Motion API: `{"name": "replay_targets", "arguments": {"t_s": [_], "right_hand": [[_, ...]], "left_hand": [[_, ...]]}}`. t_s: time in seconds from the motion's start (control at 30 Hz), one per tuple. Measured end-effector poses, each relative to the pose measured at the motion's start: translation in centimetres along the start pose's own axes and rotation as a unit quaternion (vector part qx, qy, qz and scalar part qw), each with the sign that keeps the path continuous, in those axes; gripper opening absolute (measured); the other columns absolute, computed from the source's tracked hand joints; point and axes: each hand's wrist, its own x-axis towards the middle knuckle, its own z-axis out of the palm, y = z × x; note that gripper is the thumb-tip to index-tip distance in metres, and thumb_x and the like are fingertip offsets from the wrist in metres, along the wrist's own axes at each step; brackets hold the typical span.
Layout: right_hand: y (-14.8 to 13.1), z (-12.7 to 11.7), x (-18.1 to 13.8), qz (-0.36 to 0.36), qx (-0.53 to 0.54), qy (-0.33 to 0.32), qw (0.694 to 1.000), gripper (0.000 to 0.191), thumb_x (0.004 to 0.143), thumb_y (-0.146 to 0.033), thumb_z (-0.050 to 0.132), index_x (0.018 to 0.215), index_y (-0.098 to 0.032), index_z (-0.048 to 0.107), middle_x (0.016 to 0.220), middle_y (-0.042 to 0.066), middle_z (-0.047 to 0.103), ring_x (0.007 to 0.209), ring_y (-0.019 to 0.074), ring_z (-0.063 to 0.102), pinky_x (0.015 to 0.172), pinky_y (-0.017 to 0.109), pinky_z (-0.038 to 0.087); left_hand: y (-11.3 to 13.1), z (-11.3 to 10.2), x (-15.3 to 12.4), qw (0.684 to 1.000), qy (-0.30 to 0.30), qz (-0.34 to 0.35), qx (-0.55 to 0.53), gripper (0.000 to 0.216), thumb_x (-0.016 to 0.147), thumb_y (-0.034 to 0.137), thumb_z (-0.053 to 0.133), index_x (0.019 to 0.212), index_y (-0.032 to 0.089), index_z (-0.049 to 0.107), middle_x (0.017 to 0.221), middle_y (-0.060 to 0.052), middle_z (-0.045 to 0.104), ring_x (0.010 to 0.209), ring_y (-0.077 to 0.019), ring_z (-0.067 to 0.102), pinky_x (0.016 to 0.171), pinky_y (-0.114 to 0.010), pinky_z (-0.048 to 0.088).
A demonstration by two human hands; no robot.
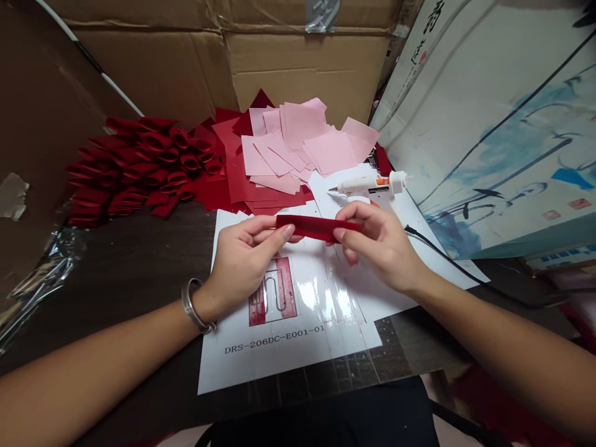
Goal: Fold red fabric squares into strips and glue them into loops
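A narrow folded strip of dark red fabric or felt (313,228) is stretched level between my two hands, above the printed sheet. My left hand (244,251) pinches its left end between thumb and fingers. At the other end, my right hand (375,242) grips the strip the same way, thumb in front. Just beyond my right hand lies a white glue gun (365,184) with orange parts, its nozzle pointing left. Below the strip is a white sheet (288,357) with a printed red picture and lettering, partly covered by shiny film or dried glue.
Pink squares (321,152) lie heaped over larger red sheets (237,171) at the back. Many rolled red pieces (139,167) are piled at the left. Cardboard (307,74) walls the back, and a painted white box (488,136) stands right. A black cable (447,257) crosses the table's right side.
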Motion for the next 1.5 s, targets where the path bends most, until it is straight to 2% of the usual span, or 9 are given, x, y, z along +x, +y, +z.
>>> {"name": "replay_targets", "arguments": {"t_s": [0.43, 0.57, 0.7, 0.83, 1.0, 1.1, 1.2, 1.37, 1.5], "right_hand": [[0.1, 1.2, -0.4, 0.101, 0.012, -0.107, 0.989, 0.01, 0.081, -0.021, 0.068, 0.08, -0.017, 0.06, 0.066, -0.004, 0.062, 0.045, 0.004, 0.043, 0.044, 0.022, 0.032], [0.3, 1.5, -0.5, 0.089, -0.008, -0.094, 0.992, 0.014, 0.083, -0.029, 0.07, 0.086, -0.018, 0.062, 0.075, -0.002, 0.068, 0.046, 0.004, 0.042, 0.047, 0.023, 0.034], [0.6, 1.3, -0.3, 0.06, -0.106, -0.038, 0.992, 0.025, 0.086, -0.041, 0.065, 0.1, -0.021, 0.064, 0.091, 0.001, 0.071, 0.053, 0.0065, 0.048, 0.053, 0.026, 0.039], [1.0, 1.1, -0.2, 0.038, -0.128, -0.014, 0.991, 0.023, 0.088, -0.042, 0.062, 0.098, -0.021, 0.064, 0.086, 0.0, 0.069, 0.052, 0.0066, 0.048, 0.053, 0.026, 0.039], [1.0, 1.3, -0.3, 0.024, -0.12, -0.024, 0.992, 0.02, 0.089, -0.039, 0.061, 0.097, -0.021, 0.064, 0.082, -0.002, 0.065, 0.05, 0.0055, 0.043, 0.05, 0.025, 0.036], [0.7, 1.4, -0.5, 0.016, -0.128, -0.028, 0.991, 0.018, 0.089, -0.037, 0.061, 0.096, -0.02, 0.064, 0.08, -0.002, 0.065, 0.049, 0.005, 0.04, 0.049, 0.024, 0.035], [0.5, 1.3, -0.5, 0.002, -0.144, -0.024, 0.989, 0.017, 0.089, -0.035, 0.061, 0.095, -0.02, 0.065, 0.081, -0.001, 0.067, 0.048, 0.005, 0.04, 0.049, 0.025, 0.035], [0.4, 1.2, -0.5, -0.008, -0.152, -0.024, 0.988, 0.018, 0.089, -0.035, 0.06, 0.095, -0.019, 0.065, 0.083, 0.0, 0.067, 0.049, 0.0056, 0.039, 0.05, 0.025, 0.035], [0.3, 1.3, -0.5, -0.017, -0.165, -0.02, 0.986, 0.016, 0.089, -0.033, 0.06, 0.094, -0.019, 0.065, 0.081, 0.0, 0.066, 0.049, 0.006, 0.04, 0.051, 0.026, 0.036]], "left_hand": [[-0.3, -0.5, 0.3, 1.0, -0.01, 0.019, 0.001, 0.019, 0.083, 0.032, 0.069, 0.071, 0.018, 0.064, 0.058, 0.002, 0.061, 0.052, -0.0097, 0.055, 0.051, -0.021, 0.043], [-0.4, -0.3, 0.0, 0.998, -0.055, 0.019, 0.019, 0.019, 0.082, 0.032, 0.07, 0.071, 0.017, 0.066, 0.056, 0.003, 0.059, 0.049, -0.0083, 0.051, 0.046, -0.02, 0.038], [-0.3, -0.5, 1.1, 0.998, 0.013, 0.061, 0.03, 0.013, 0.084, 0.031, 0.068, 0.081, 0.019, 0.069, 0.071, 0.0, 0.066, 0.061, -0.0105, 0.058, 0.058, -0.022, 0.047], [1.2, -3.6, 6.1, 0.984, 0.122, 0.117, 0.059, 0.01, 0.083, 0.024, 0.069, 0.089, 0.017, 0.07, 0.08, -0.001, 0.067, 0.071, -0.0117, 0.059, 0.066, -0.024, 0.05], [5.0, -11.4, 14.1, 0.917, 0.339, 0.103, 0.183, 0.029, 0.079, 0.011, 0.072, 0.108, 0.009, 0.067, 0.066, 0.005, 0.056, 0.059, -0.0059, 0.048, 0.067, -0.025, 0.051], [6.1, -15.2, 16.6, 0.874, 0.349, 0.104, 0.321, 0.031, 0.077, 0.024, 0.075, 0.107, 0.014, 0.071, 0.073, 0.004, 0.059, 0.061, -0.0066, 0.049, 0.075, -0.033, 0.054], [5.9, -16.9, 17.2, 0.84, 0.363, 0.024, 0.403, 0.032, 0.072, 0.026, 0.078, 0.102, 0.016, 0.074, 0.068, 0.004, 0.056, 0.063, -0.0092, 0.047, 0.084, -0.041, 0.053], [4.7, -17.5, 16.7, 0.833, 0.246, -0.058, 0.493, 0.034, 0.072, 0.039, 0.077, 0.099, 0.019, 0.073, 0.069, 0.004, 0.052, 0.071, -0.0126, 0.043, 0.095, -0.043, 0.047], [4.4, -17.4, 16.5, 0.828, 0.254, -0.065, 0.496, 0.041, 0.071, 0.05, 0.077, 0.099, 0.021, 0.07, 0.082, 0.004, 0.06, 0.078, -0.0141, 0.047, 0.083, -0.035, 0.046]]}}
